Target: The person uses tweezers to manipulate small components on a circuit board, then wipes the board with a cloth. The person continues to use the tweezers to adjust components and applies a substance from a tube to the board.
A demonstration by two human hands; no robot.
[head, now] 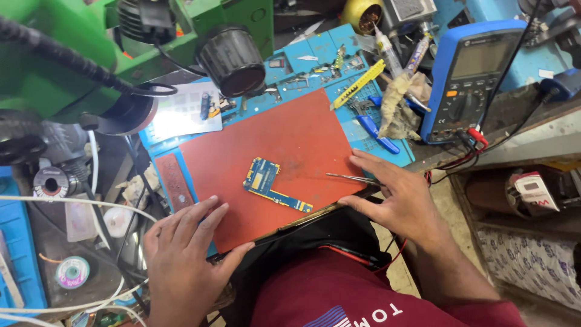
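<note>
Both hands lie open and flat on the red mat [290,151]: left hand [181,242] at its near corner, right hand [396,197] at its right edge, fingertips on the tweezers [351,178]. The blue circuit board [269,183] lies loose mid-mat; a careless sweep might knock it off.

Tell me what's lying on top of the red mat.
On the red mat lie a small blue circuit board and metal tweezers by the right hand. The left hand covers its near corner, hiding whatever lies beneath.
</note>
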